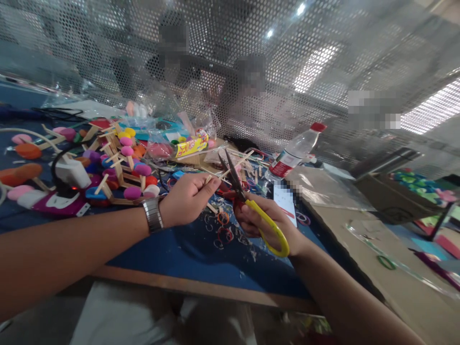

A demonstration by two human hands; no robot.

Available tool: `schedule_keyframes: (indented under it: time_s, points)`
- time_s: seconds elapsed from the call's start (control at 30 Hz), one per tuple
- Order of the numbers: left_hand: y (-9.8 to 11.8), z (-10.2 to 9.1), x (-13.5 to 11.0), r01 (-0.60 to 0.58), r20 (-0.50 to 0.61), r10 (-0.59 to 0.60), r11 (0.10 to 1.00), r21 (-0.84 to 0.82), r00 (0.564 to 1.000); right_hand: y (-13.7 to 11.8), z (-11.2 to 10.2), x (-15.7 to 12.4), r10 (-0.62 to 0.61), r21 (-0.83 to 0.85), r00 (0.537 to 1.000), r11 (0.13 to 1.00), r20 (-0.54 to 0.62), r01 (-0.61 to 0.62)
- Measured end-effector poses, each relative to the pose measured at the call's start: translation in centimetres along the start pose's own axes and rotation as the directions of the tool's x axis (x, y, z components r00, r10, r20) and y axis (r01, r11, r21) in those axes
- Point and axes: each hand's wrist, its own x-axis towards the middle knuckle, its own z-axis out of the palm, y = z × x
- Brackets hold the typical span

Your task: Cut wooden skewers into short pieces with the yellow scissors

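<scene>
My left hand (192, 199), with a metal watch (153, 215) at its wrist, pinches thin wooden sticks (243, 161) between thumb and fingers. The sticks point up and to the right, crossing behind the scissor blades. My right hand (268, 218) is closed around scissors with a yellow handle (278, 242). Their dark blades (235, 178) are slightly apart and point up and left, close to my left fingertips. Whether the blades touch the sticks, I cannot tell. Orange rubber bands (224, 234) and pale shavings lie on the blue tabletop below my hands.
Stick-built pieces with coloured pads (132, 193) crowd the left, beside a white plug adapter (72, 173) with cables. A plastic bottle (293, 153), a phone (283, 201) and cardboard (334, 230) are to the right. A perforated metal screen (223, 43) rises behind, with people beyond it.
</scene>
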Motion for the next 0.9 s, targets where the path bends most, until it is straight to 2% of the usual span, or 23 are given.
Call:
schedule_keyframes:
  time_s: [0.27,0.4,0.67,0.8,0.9]
  points:
    - [-0.29,0.07,-0.01,0.019,-0.016,-0.02,0.998,-0.059,1.0,-0.33,-0.04,-0.07,0.02,0.084,0.999,0.996,0.045,-0.024]
    - [-0.16,-0.1,0.11,0.005,-0.01,-0.006,0.999,-0.036,1.0,-0.41,0.18,-0.06,0.043,0.126,0.998,0.991,0.046,-0.048]
    - [-0.1,-0.28,0.19,-0.003,-0.003,0.003,1.0,-0.027,1.0,-0.17,0.18,0.24,-0.005,0.193,0.993,0.981,0.115,-0.018]
    - [-0.27,-0.25,0.17,0.011,-0.008,-0.011,1.0,-0.02,1.0,-0.1,0.21,0.3,0.013,0.203,0.996,0.979,0.094,-0.032]
    - [-0.4,-0.21,0.2,0.027,-0.013,-0.028,0.999,-0.036,1.0,-0.08,0.15,0.39,0.027,0.237,0.993,0.97,0.119,-0.054]
